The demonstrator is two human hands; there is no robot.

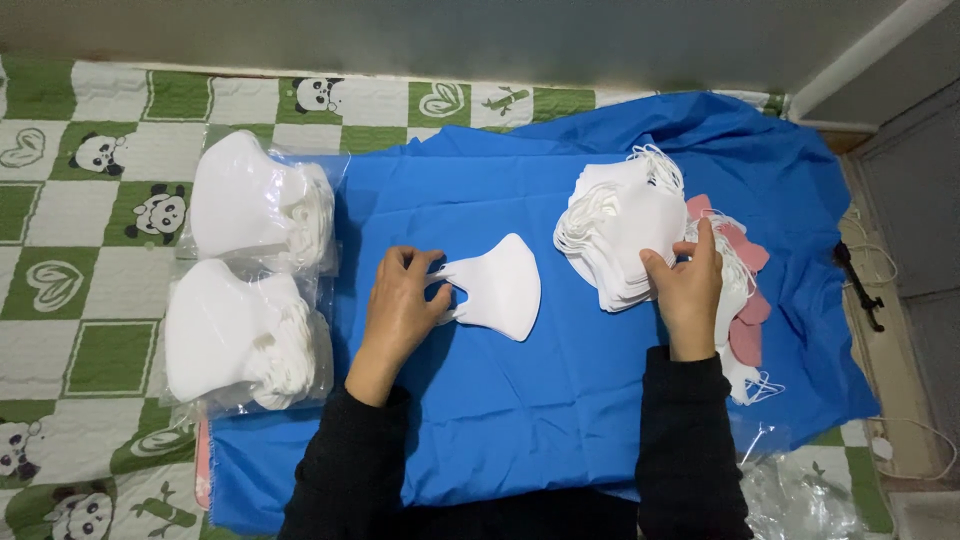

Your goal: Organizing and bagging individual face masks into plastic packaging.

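Carefully, I keep my left hand (398,305) pinching the single white mask (500,285) flat mid-cloth (560,400), while my right hand (688,288), fingers curled, peels one from the mask stack (615,235) near the right edge.

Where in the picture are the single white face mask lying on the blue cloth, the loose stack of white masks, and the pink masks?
Single white face mask (503,287): head view, middle of its panel.
Loose stack of white masks (620,235): head view, top mask's face.
Pink masks (748,335): head view, lower pink edge beside the right hand (688,290).
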